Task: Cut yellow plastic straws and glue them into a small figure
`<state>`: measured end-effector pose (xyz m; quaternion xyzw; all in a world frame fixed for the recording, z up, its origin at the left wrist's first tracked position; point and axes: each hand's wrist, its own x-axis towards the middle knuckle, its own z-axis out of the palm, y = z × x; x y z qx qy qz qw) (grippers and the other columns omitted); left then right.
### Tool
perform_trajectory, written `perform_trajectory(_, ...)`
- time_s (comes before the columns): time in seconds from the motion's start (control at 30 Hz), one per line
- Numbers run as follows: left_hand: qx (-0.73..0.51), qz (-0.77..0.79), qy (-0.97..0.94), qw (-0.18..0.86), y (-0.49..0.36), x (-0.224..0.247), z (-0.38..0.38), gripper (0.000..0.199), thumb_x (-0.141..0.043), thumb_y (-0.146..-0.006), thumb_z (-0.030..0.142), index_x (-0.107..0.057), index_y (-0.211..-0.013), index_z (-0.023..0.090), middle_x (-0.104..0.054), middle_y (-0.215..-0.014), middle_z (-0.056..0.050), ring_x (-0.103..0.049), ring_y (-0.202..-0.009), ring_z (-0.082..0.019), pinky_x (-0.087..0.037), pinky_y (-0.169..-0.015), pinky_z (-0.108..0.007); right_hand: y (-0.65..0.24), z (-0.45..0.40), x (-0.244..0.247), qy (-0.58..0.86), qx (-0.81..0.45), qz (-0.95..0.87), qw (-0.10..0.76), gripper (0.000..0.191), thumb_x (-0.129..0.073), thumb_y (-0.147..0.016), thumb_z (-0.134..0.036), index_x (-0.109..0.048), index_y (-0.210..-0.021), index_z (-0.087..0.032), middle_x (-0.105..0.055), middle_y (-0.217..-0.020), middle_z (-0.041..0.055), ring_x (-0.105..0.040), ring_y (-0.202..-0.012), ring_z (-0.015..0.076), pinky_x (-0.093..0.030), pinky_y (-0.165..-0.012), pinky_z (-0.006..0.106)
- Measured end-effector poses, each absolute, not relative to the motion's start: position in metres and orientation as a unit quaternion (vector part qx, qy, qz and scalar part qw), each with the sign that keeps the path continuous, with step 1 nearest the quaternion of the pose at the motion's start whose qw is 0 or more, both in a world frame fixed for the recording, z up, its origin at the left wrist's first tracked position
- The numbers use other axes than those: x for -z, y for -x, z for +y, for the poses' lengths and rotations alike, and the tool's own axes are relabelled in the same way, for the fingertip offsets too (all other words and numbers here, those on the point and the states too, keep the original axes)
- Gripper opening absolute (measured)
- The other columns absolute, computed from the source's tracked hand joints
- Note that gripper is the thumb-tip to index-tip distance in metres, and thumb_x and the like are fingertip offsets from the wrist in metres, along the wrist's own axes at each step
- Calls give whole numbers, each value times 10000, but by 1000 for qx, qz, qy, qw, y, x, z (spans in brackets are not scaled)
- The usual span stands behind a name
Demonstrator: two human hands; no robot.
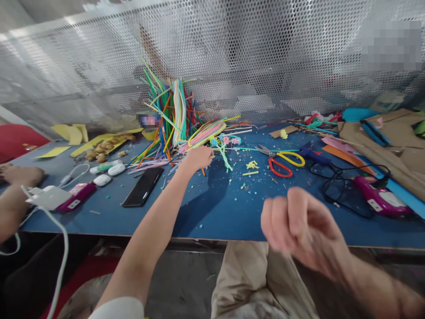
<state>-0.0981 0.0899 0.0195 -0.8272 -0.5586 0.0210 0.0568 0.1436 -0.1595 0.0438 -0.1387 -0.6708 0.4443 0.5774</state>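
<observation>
Think of a clock with its middle at the middle of your view. Your left hand (199, 158) is near the middle, curled shut at the low end of the fuzzy, bendy pipe cleaners (179, 113). You can't tell if it pinches one. The pile fans out around 11 o'clock, with long, thin sticks in lots of colors. Just right of your left hand is a twisty, fluffy pipe cleaner shape (226, 157), mint, blue and pink.

Your right hand (295, 221) is at 4 o'clock, fingers curled in, and blurry. You can't see anything in it.

At 3 o'clock are the open metal scissors (272, 156), with one red loop and one yellow loop, and the blue glue gun (312, 155). The flat, shiny black phone (142, 187) is between 8 and 9.

The metal wall with round holes (252, 66) stands at 12. The blue table (212, 217) has its straight front edge at 6, with open room between your hands and only tiny bits on it.
</observation>
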Motion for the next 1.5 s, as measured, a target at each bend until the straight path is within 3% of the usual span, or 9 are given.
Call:
perform_trajectory(0.07, 32, -552, 831, 63, 95, -24, 87, 238, -482, -861, 211, -686, -982, 189, -707, -1073, -108, -645, -991, -253, -480, -798, -330, -154, -129, -44, 196, -478, -592, 619, 89, -595, -881, -354, -541, -825, -310, -594, -697, -9, -583, -624, 178, -493, -547, 343)
perform_trajectory(0.13, 108, -525, 843, 44, 90, -27, 85, 220, -465, -876, 208, -668, -957, 185, -705, -1037, -91, -640, -959, -229, -478, -824, -334, -169, -94, -43, 231, -442, -590, 635, 27, -641, -871, -276, -631, -846, -277, -646, -840, 6, -579, -700, 153, -497, -645, 338)
perform_trajectory(0.3, 308, -423, 833, -179, 62, -23, 75, 219, -466, -934, 340, -595, -960, 165, -686, -904, -50, -631, -772, -143, -509, -748, -282, -198, -18, -24, 399, -299, -620, 606, 107, -712, -813, -326, -715, -873, -238, -676, -790, 15, -615, -704, 156, -531, -712, 344)
perform_trajectory(0.37, 337, -394, 813, -264, 49, -18, 68, 235, -477, -938, 381, -576, -930, 167, -676, -851, -39, -633, -729, -133, -516, -704, -270, -201, 1, -12, 442, -301, -617, 578, 188, -714, -794, -379, -717, -899, -223, -694, -781, 26, -641, -697, 174, -555, -723, 367)
perform_trajectory(0.47, 382, -371, 789, -307, 33, -12, 56, 226, -540, -916, 390, -575, -917, 167, -681, -873, -40, -636, -722, -131, -525, -708, -278, -197, 12, 4, 460, -325, -623, 543, 254, -728, -763, -430, -724, -878, -204, -710, -760, 40, -644, -661, 181, -564, -703, 372)
perform_trajectory(0.87, 458, -360, 775, -244, 10, -7, 21, 212, -586, -911, 362, -639, -906, 158, -707, -854, -31, -639, -753, -123, -425, -641, -236, -184, 0, 19, 442, -394, -646, 482, 214, -730, -770, -408, -754, -839, -207, -737, -772, 31, -654, -682, 173, -540, -702, 329)
perform_trajectory(1.1, 458, -366, 740, -330, 6, -1, 24, 325, -612, -884, 446, -673, -990, 145, -713, -923, -52, -621, -785, -134, -429, -655, -232, -182, 0, 23, 409, -423, -613, 527, 243, -773, -731, -407, -700, -843, -204, -726, -802, 33, -652, -698, 166, -540, -714, 331)
perform_trajectory(1.33, 412, -297, 701, -500, 1, 13, 26, 356, -648, -851, 482, -708, -911, 136, -691, -888, -44, -592, -810, -128, -442, -772, -247, -183, 0, 26, 388, -455, -575, 559, 419, -830, -667, -453, -523, -836, -225, -691, -695, 2, -650, -617, 164, -539, -659, 335)
perform_trajectory(1.5, 403, -309, 705, -495, 0, 12, 26, 371, -616, -870, 503, -633, -883, 133, -627, -803, -17, -539, -722, -98, -428, -705, -223, -186, -1, 24, 401, -439, -607, 528, 319, -737, -779, -471, -566, -838, -208, -683, -684, 19, -648, -614, 169, -537, -627, 332)
